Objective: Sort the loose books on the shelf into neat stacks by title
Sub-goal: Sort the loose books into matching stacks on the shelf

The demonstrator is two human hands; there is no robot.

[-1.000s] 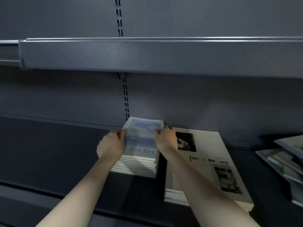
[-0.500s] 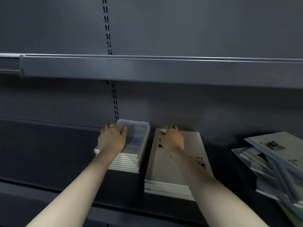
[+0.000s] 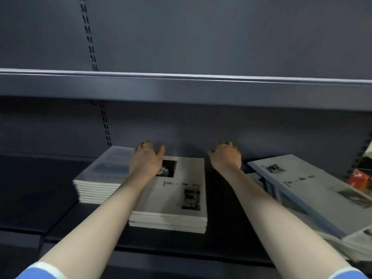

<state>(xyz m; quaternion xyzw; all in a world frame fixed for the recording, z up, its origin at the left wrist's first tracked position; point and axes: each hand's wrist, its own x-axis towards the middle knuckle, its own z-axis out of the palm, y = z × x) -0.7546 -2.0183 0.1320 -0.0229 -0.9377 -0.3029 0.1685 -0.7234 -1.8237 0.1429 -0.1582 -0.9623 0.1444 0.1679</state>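
Landmark: white "Time & Memory" stack (image 3: 177, 200), squared, mid-shelf on dark metal shelf (image 3: 225, 234).

Loose heap of books (image 3: 314, 198) right of it, tilted, unsorted; top copy looks like same title.

Blue-cover stack (image 3: 100, 178) just left of it, neat.

Left hand (image 3: 147, 162) over its far-left corner, fingers loosely spread, gripping nothing.

Right hand (image 3: 226, 156) just right of it, near heap, fingers loosely curled, empty.

Step, likely: between stacks, reaching for heap. Next: take top matching copy, lay square on white stack.

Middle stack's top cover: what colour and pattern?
White, with black title lettering and two black photo blocks, on the middle stack; seen in the head view.
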